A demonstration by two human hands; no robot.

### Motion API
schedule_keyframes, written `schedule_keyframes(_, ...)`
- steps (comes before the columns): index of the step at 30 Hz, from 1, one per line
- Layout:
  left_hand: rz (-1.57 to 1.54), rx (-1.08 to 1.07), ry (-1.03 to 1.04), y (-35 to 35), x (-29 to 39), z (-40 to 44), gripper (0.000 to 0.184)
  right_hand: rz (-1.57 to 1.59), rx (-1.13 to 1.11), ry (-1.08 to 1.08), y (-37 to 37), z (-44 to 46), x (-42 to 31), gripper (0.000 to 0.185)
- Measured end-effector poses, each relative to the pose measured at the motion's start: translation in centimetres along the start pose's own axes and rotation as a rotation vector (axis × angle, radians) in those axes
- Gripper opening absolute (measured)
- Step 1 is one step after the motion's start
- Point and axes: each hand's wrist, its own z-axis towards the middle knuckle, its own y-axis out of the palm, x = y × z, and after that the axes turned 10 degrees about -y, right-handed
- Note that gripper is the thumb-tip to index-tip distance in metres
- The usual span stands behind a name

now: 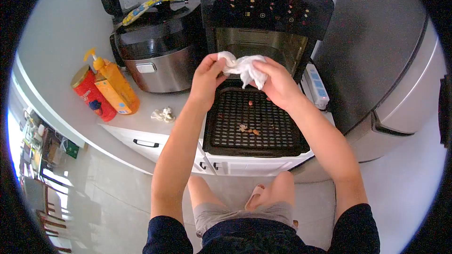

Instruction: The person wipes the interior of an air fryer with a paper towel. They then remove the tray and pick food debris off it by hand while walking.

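A crumpled white wipe (pixel 245 68) is stretched between my two hands, above the black slotted tray (pixel 226 148). My left hand (pixel 207 77) pinches one end of it, fingers closed. The other end is bunched in the closed fingers of my right hand (pixel 281 82). Brown food crumbs (pixel 249 129) lie on the tray, with another bit nearer its back. Behind the hands stands a black air fryer oven (pixel 266 7) with an open front, partly hidden by the hands and the wipe.
A rice cooker (pixel 160 68) stands at the left, near an orange pump bottle (pixel 115 87) and a red can (pixel 94 94). One more crumpled white wipe (pixel 163 114) lies on the counter (pixel 141 122). On the right are a power strip (pixel 316 84) and a grey refrigerator (pixel 376 42).
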Motion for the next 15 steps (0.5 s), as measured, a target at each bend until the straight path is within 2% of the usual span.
schedule_keyframes(1,0.011,-0.006,-0.011,0.8,0.3,-0.8,0.014,0.136,0.045,0.039,0.1,0.3,0.2,0.025)
schedule_keyframes(2,0.193,0.005,0.017,0.5,-0.7,0.0,0.015,0.272,0.090,0.076,0.4,0.6,0.4,0.024)
schedule_keyframes(4,0.695,0.063,0.385,0.5,-0.9,-0.1,0.017,0.243,0.124,0.048,1.1,1.4,1.0,0.022)
schedule_keyframes(5,0.695,0.060,0.378,0.3,-1.0,-0.1,0.017,0.104,0.145,0.012,1.1,2.1,1.2,0.022)
schedule_keyframes(7,1.012,0.357,0.612,-0.3,-0.9,-0.2,0.019,-0.114,0.207,-0.085,0.7,4.1,2.1,0.022)
schedule_keyframes(10,1.197,0.440,0.628,-1.8,-2.8,-0.5,0.049,-0.495,0.294,-0.266,-0.6,8.8,4.6,0.030)
schedule_keyframes(11,1.204,0.429,0.629,-2.2,-3.5,-0.5,0.049,-0.591,0.301,-0.356,0.0,9.7,4.5,0.029)
schedule_keyframes(12,1.202,0.384,0.534,-2.6,-4.2,-0.5,0.062,-0.688,0.308,-0.444,0.9,10.6,4.6,0.029)
schedule_keyframes(13,1.197,0.340,0.441,-2.8,-4.6,-0.4,0.077,-0.462,0.322,-0.439,2.1,11.3,4.5,0.024)
schedule_keyframes(14,1.200,0.333,0.441,-2.9,-4.8,-0.4,0.077,-0.712,0.434,-0.485,2.0,14.4,6.7,0.016)
schedule_keyframes(15,1.184,0.277,0.381,-3.0,-5.0,-0.4,0.084,-0.854,0.394,-0.621,2.1,15.9,7.7,0.016)
